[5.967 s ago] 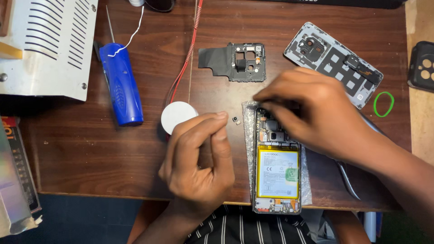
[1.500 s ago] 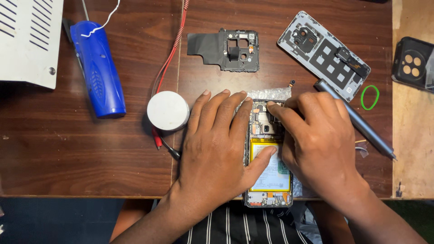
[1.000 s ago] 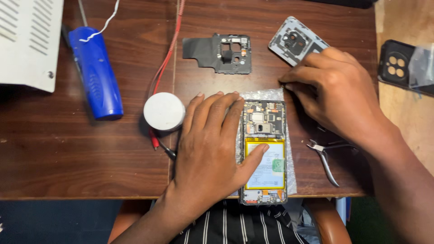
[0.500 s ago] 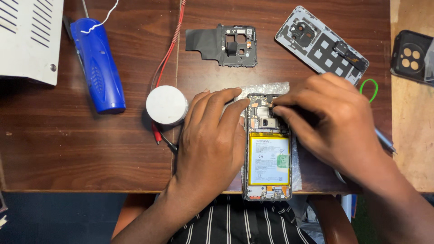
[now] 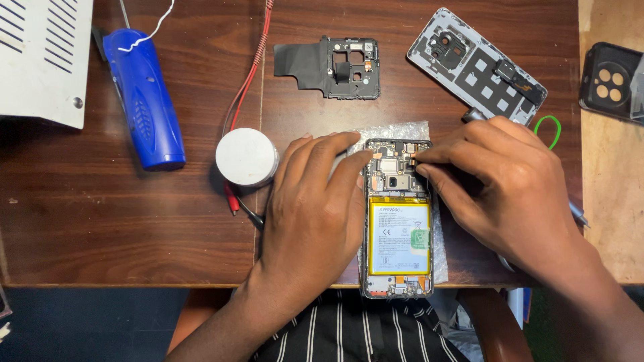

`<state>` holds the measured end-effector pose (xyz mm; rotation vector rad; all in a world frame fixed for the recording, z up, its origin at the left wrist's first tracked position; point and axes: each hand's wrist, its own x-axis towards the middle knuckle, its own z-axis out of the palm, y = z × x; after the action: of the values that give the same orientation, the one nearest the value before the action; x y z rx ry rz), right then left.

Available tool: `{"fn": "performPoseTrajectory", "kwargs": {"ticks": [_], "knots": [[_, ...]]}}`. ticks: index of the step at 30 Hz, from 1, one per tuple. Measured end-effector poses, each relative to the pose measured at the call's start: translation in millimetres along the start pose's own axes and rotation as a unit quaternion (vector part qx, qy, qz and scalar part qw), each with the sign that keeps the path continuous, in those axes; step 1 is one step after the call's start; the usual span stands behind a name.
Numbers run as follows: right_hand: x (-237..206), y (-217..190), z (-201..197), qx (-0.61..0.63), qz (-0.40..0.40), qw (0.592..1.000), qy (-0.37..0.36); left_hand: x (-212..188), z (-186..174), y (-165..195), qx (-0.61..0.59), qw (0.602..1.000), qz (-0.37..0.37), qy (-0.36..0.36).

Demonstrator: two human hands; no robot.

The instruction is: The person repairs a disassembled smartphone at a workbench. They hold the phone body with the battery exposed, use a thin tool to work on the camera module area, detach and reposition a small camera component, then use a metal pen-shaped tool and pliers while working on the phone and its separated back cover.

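Note:
An opened phone with a yellow battery lies on bubble wrap at the table's near edge. My left hand lies flat along its left side, fingertips on the upper left corner, holding it down. My right hand comes in from the right. Its thumb and forefinger are pinched together on a small part at the top right of the phone's circuit board. A grey pen-like tool runs under this hand; whether the hand holds it is unclear.
A black inner frame and a grey back cover lie behind the phone. A white round puck, red and black leads, a blue tool, a white box, a green band and a black phone case surround them.
One second ago my right hand was up at the grey back cover; it has come back down to the top of the phone's board. My left hand has stayed on the phone.

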<state>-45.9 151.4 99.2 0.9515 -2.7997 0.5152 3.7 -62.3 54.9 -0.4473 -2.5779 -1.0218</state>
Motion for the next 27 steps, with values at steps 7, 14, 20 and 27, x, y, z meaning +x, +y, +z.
{"fn": "performPoseTrajectory", "kwargs": {"ticks": [7,14,20,27], "knots": [[-2,-3,4,-0.025,-0.009,1.0,0.013,1,4,4,0.024,0.998,0.055,-0.02],[-4,-3,6,-0.037,-0.017,0.999,0.015,1,12,3,0.05,0.996,0.065,-0.034],[-3,-3,5,-0.036,-0.015,0.999,0.014,2,13,4,0.059,0.996,0.056,-0.037],[-9,1,3,0.0,0.021,1.0,0.02,5,9,9,0.115,0.989,0.085,-0.024]]}}
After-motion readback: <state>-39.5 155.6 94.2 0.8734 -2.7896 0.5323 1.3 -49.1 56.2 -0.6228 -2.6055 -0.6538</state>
